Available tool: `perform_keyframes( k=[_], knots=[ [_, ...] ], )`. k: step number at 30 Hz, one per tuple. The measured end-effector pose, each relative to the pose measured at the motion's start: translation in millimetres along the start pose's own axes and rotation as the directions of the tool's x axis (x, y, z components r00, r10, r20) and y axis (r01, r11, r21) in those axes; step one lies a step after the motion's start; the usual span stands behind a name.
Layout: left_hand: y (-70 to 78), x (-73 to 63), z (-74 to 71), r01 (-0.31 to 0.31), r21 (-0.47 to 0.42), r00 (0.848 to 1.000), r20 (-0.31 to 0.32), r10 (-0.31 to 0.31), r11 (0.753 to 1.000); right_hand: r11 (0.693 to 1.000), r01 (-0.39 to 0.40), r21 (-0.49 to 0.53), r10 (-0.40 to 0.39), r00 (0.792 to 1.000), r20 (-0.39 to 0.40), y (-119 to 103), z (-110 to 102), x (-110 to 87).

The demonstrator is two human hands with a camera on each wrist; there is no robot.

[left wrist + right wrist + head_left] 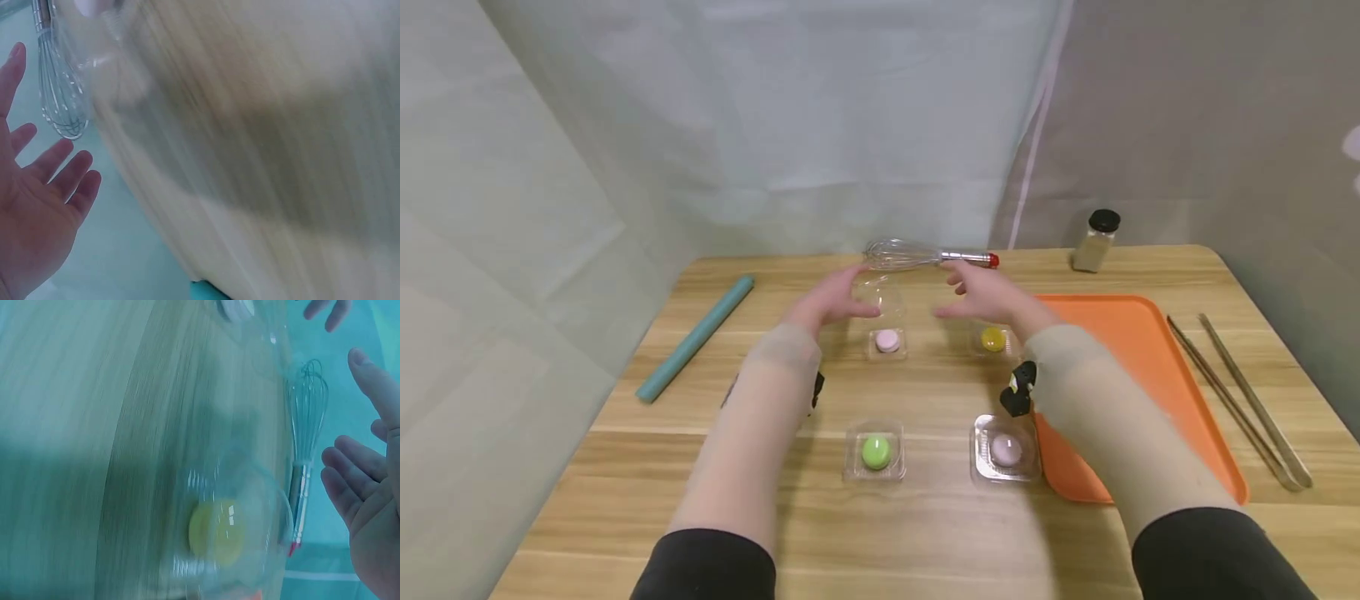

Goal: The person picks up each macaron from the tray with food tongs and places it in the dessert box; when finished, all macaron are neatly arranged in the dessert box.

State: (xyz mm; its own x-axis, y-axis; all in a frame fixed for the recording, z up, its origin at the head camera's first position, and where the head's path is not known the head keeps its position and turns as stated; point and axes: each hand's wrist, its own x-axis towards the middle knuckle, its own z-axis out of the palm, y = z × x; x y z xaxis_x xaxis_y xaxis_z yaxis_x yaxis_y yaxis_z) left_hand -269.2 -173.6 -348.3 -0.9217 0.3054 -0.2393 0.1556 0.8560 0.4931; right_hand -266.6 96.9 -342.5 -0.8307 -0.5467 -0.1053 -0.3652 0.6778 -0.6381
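Note:
My left hand point(835, 300) is held above the table's far half, fingers spread and holding nothing. Nearest to it is a pink macaron point(887, 341) in a small clear plastic box, whose transparent lid point(883, 298) stands open behind. My right hand point(988, 296), also with nothing in it, hovers just behind a yellow macaron point(992, 339) in a clear box; the right wrist view shows that yellow macaron point(217, 531) through clear plastic. Closer to me, a green macaron point(876, 452) and a pale purple macaron point(1006, 450) each sit in a clear box.
A whisk point(906, 254) lies along the back edge. At the left is a teal rolling pin point(696, 339). An orange tray point(1105, 333) takes up the right side, with metal tongs point(1240, 400) beyond it and a black-capped jar point(1096, 242) behind.

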Motion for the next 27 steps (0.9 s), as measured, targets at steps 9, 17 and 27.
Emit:
perform_keyframes(
  k=[9, 17, 27],
  knots=[
    [-2.1, -2.3, 13.2, 0.065, -0.121, 0.997, 0.051, -0.059, 0.991, 0.998, -0.051, 0.037, 0.05, 0.998, 0.033, -11, 19, 20.2],
    [12.4, 1.4, 23.8, 0.048, -0.13, 0.998, 0.044, -0.043, 0.99, 0.986, -0.113, 0.12, 0.108, 0.993, 0.048, -17, 34, 26.6],
    [17.1, 5.3, 31.1, 0.034, -0.114, 0.999, 0.026, -0.031, 0.993, 0.977, -0.123, 0.174, 0.109, 0.99, 0.087, -19, 44, 22.4]
  ],
)
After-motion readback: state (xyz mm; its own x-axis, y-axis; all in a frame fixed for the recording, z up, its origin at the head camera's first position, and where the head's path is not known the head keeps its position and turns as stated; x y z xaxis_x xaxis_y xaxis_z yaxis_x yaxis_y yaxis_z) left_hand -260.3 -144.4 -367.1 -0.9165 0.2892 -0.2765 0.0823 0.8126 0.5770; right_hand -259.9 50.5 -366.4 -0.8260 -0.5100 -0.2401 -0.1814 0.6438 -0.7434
